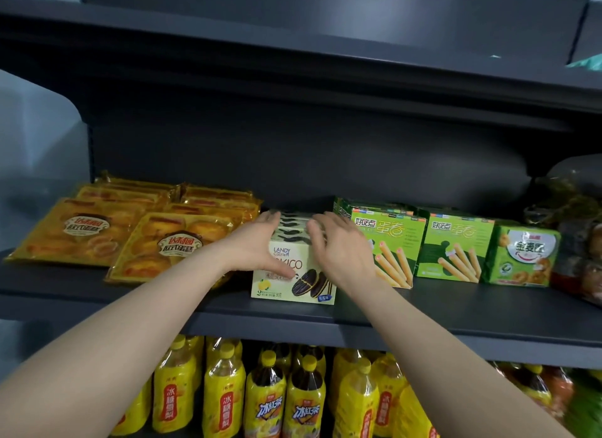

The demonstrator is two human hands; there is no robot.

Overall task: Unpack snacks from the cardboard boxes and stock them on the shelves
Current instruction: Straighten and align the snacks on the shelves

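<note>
A row of pale green-white cookie boxes (294, 286) stands one behind another on the dark shelf (423, 313). The front box shows dark sandwich cookies and a lemon. My left hand (260, 245) presses flat against the row's left side, thumb across the front box's face. My right hand (338, 245) rests on the tops and right side of the boxes, fingers spread. Both hands clasp the row between them.
Yellow cake packs (156, 245) lie to the left. Green egg-roll boxes (391, 248) and a green cookie pack (521, 258) stand to the right. Yellow iced-tea bottles (270, 398) fill the shelf below. Another shelf overhangs above.
</note>
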